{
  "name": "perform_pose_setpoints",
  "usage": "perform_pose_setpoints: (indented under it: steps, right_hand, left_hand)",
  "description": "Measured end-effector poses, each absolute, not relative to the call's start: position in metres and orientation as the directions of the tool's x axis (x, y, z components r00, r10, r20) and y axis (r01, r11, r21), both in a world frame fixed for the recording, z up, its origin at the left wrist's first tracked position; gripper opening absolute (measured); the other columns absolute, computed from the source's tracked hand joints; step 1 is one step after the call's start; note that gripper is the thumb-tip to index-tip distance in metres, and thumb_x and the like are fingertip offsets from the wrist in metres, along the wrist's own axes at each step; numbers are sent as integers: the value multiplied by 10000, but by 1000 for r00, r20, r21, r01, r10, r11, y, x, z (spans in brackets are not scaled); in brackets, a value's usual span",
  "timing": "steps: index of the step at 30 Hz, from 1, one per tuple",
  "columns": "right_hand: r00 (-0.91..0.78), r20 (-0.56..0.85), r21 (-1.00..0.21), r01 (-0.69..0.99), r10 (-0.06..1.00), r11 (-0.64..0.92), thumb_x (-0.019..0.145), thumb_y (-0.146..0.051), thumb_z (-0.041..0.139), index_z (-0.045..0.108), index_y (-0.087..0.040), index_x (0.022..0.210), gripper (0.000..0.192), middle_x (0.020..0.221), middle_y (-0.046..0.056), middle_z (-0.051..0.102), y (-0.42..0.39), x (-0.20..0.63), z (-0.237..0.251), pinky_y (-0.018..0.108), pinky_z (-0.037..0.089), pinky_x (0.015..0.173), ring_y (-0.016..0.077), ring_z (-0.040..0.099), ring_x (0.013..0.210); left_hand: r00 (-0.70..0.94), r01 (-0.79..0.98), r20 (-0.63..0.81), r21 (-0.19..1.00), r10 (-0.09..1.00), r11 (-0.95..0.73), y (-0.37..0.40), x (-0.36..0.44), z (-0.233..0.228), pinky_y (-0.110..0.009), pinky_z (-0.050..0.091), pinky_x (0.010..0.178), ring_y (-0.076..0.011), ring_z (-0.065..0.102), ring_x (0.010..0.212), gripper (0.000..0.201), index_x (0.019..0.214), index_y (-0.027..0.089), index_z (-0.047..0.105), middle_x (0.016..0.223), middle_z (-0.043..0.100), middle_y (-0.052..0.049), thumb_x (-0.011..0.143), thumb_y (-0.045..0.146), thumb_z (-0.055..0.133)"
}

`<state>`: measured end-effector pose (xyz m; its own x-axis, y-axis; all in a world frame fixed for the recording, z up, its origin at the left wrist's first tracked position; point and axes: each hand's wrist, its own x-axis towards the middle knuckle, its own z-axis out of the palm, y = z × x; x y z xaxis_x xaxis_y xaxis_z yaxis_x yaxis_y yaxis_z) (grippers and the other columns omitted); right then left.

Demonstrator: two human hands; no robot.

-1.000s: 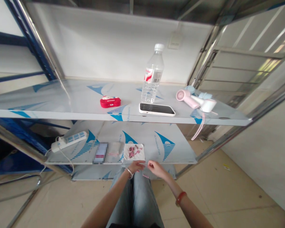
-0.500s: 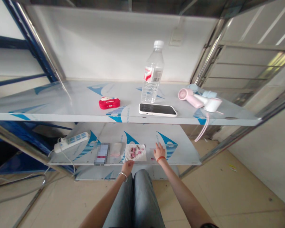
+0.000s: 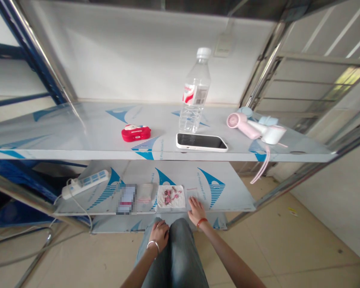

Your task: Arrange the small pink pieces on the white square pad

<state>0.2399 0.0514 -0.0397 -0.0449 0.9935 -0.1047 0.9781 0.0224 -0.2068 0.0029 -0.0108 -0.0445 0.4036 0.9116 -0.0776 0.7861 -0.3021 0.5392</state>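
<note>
My left hand (image 3: pixel 159 234) lies on my left knee with nothing in it, its fingers loosely laid over the jeans. My right hand (image 3: pixel 197 211) is at the front edge of the lower shelf, fingers stretched out over a small clear plastic bag (image 3: pixel 192 191). Left of these fingers, a white paper tissue (image 3: pixel 180 203) is spread on the shelf. On it lie several small red and pink beaded pieces (image 3: pixel 168 196), too small to make out exactly. Another small clear bag (image 3: pixel 145 192) with a pinkish edge lies left of the tissue.
A blurred-out phone-like item (image 3: pixel 127 199) and a white power strip (image 3: pixel 87 184) lie on the lower shelf's left side. Above, the upper shelf (image 3: pixel 87 155) holds a red case (image 3: pixel 136 133), a plastic bottle (image 3: pixel 195 92), a phone (image 3: pixel 201 142) and a pink-and-white handheld fan (image 3: pixel 246 127).
My left hand has moved back from the tissue's front edge onto my knee. My right hand has drawn nearer to the shelf's front edge and onto the clear bag.
</note>
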Motion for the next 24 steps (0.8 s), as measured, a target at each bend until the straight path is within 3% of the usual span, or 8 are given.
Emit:
perform_pose_setpoints:
  steps: [8,14,24]
  right_hand:
    - [-97,-111,-284,957,989,62,841,-204,430,395,-126,1420,585,1484,94,322,99,248,-48,366,233,1118,203,269,1380]
    - [-69,-63,-228,972,996,53,861,-120,417,466,-131,1369,510,1444,124,388,154,249,-45,359,289,1088,214,333,1347]
    - [26,-145,-128,991,989,-44,842,-58,443,509,-116,1315,480,1409,133,432,221,244,-18,334,358,1016,222,398,1291]
  left_hand:
    - [377,768,-23,566,926,-299,-12,2,-53,-429,302,1066,-229,514,1183,293,959,204,686,1054,692,-47,778,95,482]
    - [337,765,11,579,941,-281,-11,4,-50,-422,343,1031,-223,546,1141,290,943,202,690,1021,699,-51,780,94,476]
    - [317,758,13,597,948,-262,-7,5,-51,-423,357,1018,-225,566,1109,248,868,206,694,963,714,-42,763,101,496]
